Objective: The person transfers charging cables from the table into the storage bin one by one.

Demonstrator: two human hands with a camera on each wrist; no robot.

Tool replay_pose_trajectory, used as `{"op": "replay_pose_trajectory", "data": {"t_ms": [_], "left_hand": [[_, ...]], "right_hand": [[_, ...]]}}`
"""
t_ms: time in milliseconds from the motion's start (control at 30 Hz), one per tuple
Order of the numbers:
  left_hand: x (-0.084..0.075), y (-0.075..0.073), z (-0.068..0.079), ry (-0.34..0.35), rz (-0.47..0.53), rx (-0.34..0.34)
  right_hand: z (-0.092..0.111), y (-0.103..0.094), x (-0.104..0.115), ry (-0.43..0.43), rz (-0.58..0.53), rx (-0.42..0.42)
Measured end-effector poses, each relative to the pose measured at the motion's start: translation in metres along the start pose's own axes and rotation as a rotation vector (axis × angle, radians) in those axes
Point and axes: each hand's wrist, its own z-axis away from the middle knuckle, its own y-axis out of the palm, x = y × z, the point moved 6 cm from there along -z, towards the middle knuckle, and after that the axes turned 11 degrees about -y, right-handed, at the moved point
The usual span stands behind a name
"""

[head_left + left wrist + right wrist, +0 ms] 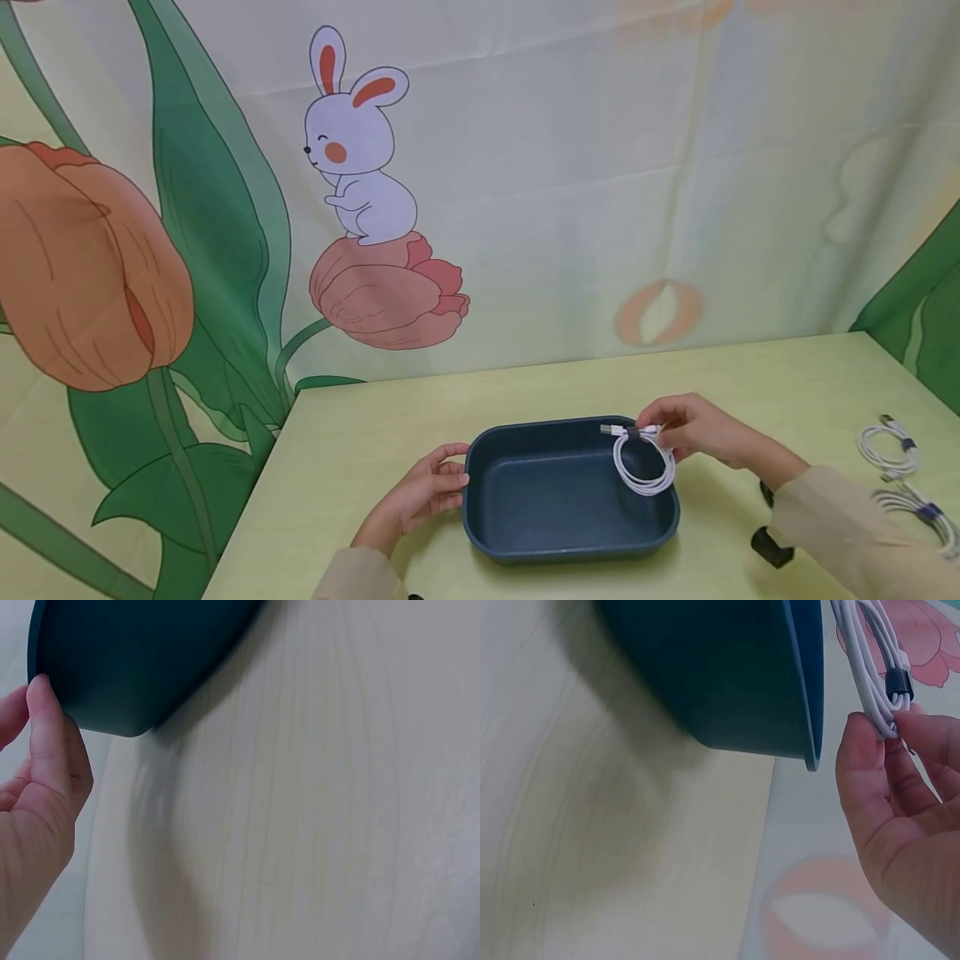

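A dark blue rectangular storage bin [570, 550] sits on the table, its inside facing up. My left hand [427, 487] rests against the bin's left end, with thumb and fingers touching the outside near the rim. My right hand [693, 429] pinches a coiled white USB cable [645, 486] above the bin's right end. A dark strap [898, 684] binds the coil, and one metal plug points left. In the right wrist view, thumb and fingertips hold the coil's lower edge beside the bin's rim.
Two more coiled white cables, a far one [888, 446] and a nearer one [918, 510], lie at the table's right side. A small black object [772, 547] shows beside the right sleeve. Behind the pale wooden table [360, 417] hangs a cloth with a printed rabbit [367, 200].
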Motion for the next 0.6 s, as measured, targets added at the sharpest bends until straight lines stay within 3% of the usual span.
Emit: {"op": "replay_pose_trajectory", "data": {"t_ms": [600], "left_hand": [[0.000, -0.002, 0.000, 0.003, -0.017, -0.016]], "right_hand": [[-0.008, 0.023, 0.002, -0.007, 0.045, 0.093]]}}
